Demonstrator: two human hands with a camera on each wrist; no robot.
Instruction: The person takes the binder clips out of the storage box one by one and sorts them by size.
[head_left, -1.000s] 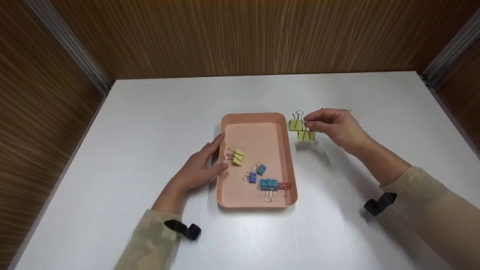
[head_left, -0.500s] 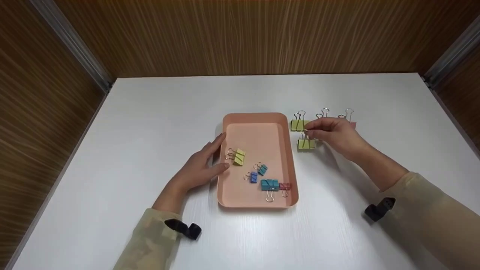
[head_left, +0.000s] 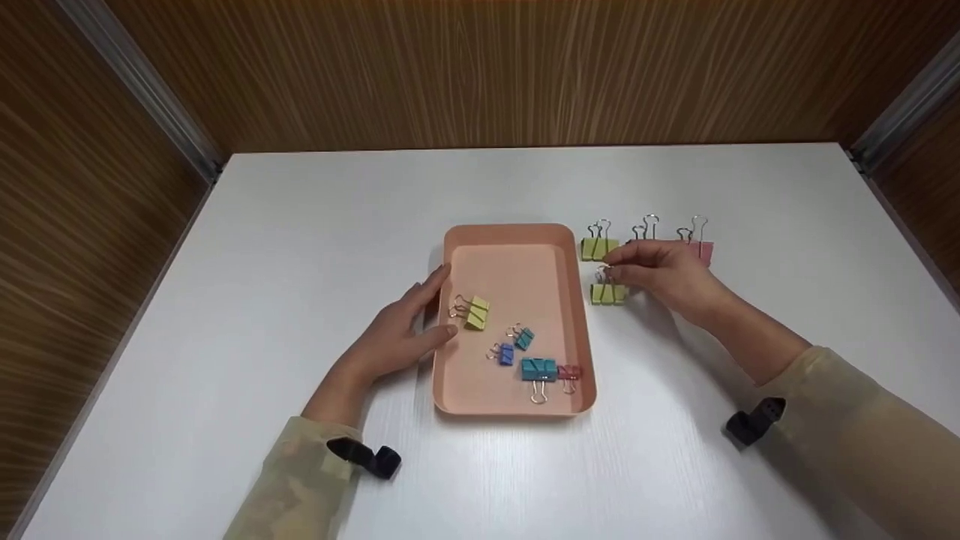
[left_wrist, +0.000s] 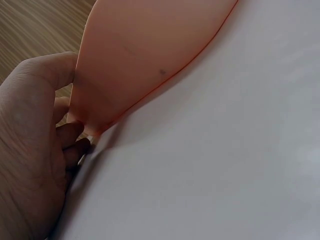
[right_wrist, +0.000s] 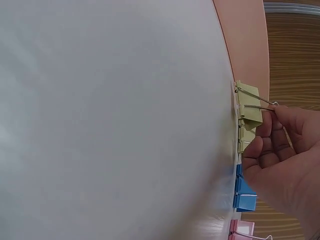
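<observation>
I am pinching a yellow clip (head_left: 608, 292) with right fingers (head_left: 616, 274), left hand (head_left: 397, 334) relaxed against tray (head_left: 510, 234); a careless release risks toppling it.

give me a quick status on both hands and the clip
Right hand pinching yellow clip by its handles, on the table beside the tray. Left hand steadying the tray. Nothing in the way.

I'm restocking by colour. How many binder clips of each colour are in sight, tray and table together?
Yellow clips: 3
Blue clips: 4
Pink clips: 2
Total: 9
</observation>
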